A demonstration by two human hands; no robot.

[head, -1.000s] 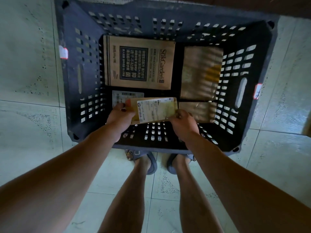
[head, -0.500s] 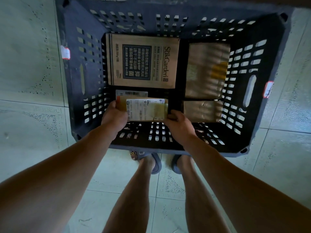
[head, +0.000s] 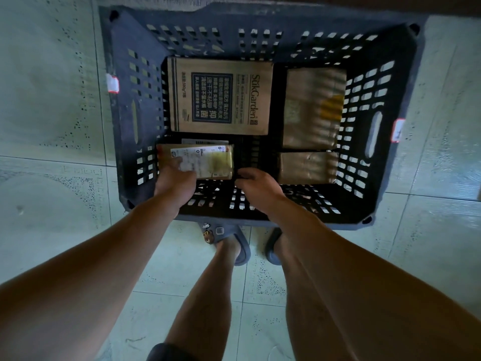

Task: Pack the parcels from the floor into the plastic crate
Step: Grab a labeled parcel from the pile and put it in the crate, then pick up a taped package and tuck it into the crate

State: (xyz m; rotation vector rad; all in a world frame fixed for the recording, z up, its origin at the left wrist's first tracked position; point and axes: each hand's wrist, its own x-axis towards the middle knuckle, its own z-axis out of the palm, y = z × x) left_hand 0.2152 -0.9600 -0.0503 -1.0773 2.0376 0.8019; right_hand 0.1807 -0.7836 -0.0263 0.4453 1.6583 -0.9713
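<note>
Right hand (head: 256, 187) has released the labelled parcel (head: 213, 162), loosely curled and empty beside it; left hand (head: 175, 181) still grips its end, now low in the plastic crate (head: 125, 113).

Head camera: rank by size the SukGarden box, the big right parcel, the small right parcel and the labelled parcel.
1. SukGarden box
2. big right parcel
3. small right parcel and labelled parcel: alike; left hand covers part of the latter.
</note>
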